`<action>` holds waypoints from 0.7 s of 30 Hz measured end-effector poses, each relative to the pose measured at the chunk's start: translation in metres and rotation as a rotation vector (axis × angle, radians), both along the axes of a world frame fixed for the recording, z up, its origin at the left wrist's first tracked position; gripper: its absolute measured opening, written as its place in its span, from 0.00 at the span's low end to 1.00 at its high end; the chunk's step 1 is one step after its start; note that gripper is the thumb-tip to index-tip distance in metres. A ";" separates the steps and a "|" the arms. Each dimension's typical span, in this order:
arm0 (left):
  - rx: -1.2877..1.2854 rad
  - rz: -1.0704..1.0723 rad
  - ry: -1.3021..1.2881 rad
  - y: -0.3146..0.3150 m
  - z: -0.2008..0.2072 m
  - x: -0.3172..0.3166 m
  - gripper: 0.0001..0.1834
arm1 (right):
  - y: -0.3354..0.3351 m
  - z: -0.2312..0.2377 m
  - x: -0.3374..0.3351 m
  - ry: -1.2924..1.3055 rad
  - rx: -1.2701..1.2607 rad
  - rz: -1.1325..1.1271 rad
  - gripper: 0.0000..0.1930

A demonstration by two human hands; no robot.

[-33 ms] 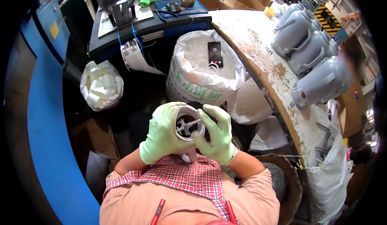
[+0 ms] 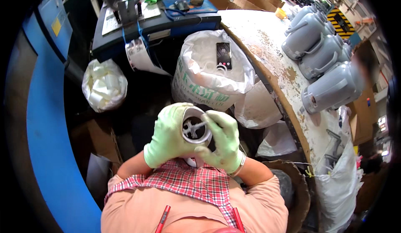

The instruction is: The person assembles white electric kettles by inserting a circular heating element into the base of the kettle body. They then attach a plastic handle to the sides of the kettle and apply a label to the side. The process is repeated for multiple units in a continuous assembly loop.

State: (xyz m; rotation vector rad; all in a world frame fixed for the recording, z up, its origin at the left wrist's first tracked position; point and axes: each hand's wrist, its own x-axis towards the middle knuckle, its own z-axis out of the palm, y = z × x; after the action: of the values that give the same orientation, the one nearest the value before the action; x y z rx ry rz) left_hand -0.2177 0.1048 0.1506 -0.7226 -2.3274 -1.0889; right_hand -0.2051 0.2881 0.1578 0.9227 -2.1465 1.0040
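Note:
In front of my chest is a pale plastic cylinder [image 2: 199, 140], its open round end tilted up toward me. Inside the dark opening sits a white cross-shaped piece [image 2: 192, 130], with one arm reaching toward the right rim. My gloved left hand [image 2: 166, 130] is wrapped round the cylinder's left side. On the other side, my gloved right hand [image 2: 225, 139] has its fingers and thumb curled at the rim. A pale loop like a handle shows below the cylinder, partly hidden by the hands.
A white sack [image 2: 209, 80] of pale rings has a phone [image 2: 224, 56] on it. Left of it stands a bag of white pieces [image 2: 103, 87]. Several grey jugs [image 2: 334, 87] stand on the worn curved table [image 2: 263, 45] at right. A blue panel [image 2: 50, 149] runs along the left.
My right hand's raised, spread fingers have come down and curled closer against the right rim. My left hand keeps its hold on the cylinder.

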 end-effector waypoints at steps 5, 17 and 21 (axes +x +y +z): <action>0.030 0.028 0.011 0.000 -0.015 -0.007 0.35 | -0.003 -0.007 -0.007 -0.195 -0.050 0.069 0.24; 0.084 -0.004 -0.054 0.015 -0.034 -0.009 0.22 | -0.007 -0.036 -0.014 -0.039 0.187 0.141 0.17; 0.041 0.031 0.022 0.026 -0.045 -0.006 0.19 | -0.001 -0.058 -0.015 0.043 0.111 0.160 0.08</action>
State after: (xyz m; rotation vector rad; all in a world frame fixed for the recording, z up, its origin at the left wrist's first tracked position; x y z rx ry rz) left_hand -0.2233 0.1306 0.1054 -0.6772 -2.2841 -1.1060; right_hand -0.2196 0.2869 0.0997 1.1746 -2.1370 0.9383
